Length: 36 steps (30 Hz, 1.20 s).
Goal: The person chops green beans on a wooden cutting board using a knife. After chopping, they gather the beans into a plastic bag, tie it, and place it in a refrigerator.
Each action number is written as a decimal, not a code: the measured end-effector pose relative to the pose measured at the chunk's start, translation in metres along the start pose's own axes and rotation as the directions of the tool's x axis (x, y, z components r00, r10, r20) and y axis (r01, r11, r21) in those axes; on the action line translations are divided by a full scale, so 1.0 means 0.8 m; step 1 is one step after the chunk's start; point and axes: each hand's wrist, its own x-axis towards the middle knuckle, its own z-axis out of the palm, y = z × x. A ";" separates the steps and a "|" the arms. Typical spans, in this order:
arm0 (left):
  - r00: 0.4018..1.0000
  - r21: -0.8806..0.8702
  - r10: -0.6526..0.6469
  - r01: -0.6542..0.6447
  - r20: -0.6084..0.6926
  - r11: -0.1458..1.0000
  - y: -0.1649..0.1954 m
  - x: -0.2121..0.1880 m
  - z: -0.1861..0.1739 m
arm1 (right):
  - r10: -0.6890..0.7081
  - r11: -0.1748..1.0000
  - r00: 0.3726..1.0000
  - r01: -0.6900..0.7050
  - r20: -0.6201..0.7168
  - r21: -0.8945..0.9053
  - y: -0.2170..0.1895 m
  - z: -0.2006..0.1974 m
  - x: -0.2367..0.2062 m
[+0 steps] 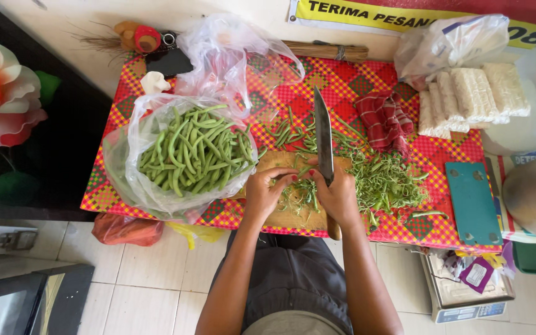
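My right hand [337,197] grips the wooden handle of a large knife [323,138], its blade pointing away over a wooden cutting board [272,162]. My left hand [264,190] pinches a green bean [300,170] on the board, close to the blade. A pile of green bean trimmings [384,181] lies on the right of the board. Whole green beans [196,149] fill an open clear plastic bag [133,180] at the left.
The table has a red checked cloth [348,77]. At the right lie a red cloth [383,121], white blocks [473,96], a teal board [471,201] and a plastic bag [451,40]. A scale [463,298] stands on the tiled floor below.
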 end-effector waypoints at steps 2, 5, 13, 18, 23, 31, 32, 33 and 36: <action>0.985 -0.014 0.170 -0.171 -0.021 0.985 0.004 -0.001 0.000 | 0.052 0.999 0.998 -0.052 0.025 0.014 -0.006 -0.002 -0.001; 0.953 -0.021 0.301 -0.302 -0.033 0.953 0.005 0.000 -0.002 | 0.017 0.999 0.999 -0.015 0.037 -0.042 -0.007 -0.006 -0.004; 0.971 0.028 0.235 -0.237 0.045 0.971 0.011 -0.006 -0.005 | -0.027 0.976 0.996 0.043 0.079 -0.213 0.029 0.006 -0.008; 0.846 0.315 0.532 -0.516 0.041 0.796 0.020 -0.013 -0.004 | -0.026 0.981 0.995 0.045 0.101 -0.187 0.044 0.012 -0.012; 0.815 0.434 0.562 -0.562 0.144 0.704 0.017 -0.018 0.006 | 0.096 0.979 0.985 -0.069 0.140 -0.191 0.057 0.013 -0.020; 0.942 -0.069 0.026 -0.003 0.336 0.998 -0.030 -0.013 0.029 | 0.041 0.944 0.999 -0.043 -0.012 -0.327 0.084 0.013 -0.029; 0.929 -0.318 0.065 0.058 0.363 0.946 -0.037 -0.010 0.031 | 0.085 0.960 0.996 -0.085 -0.011 -0.267 0.087 0.001 -0.023; 0.919 -0.543 0.109 0.125 0.378 0.831 -0.045 -0.008 0.031 | 0.127 0.970 0.992 -0.126 -0.006 -0.206 0.087 -0.006 -0.018; 0.985 -0.638 0.071 0.046 0.157 0.769 -0.059 0.008 0.028 | 0.373 0.927 0.927 -0.370 0.038 -0.063 0.076 -0.024 -0.020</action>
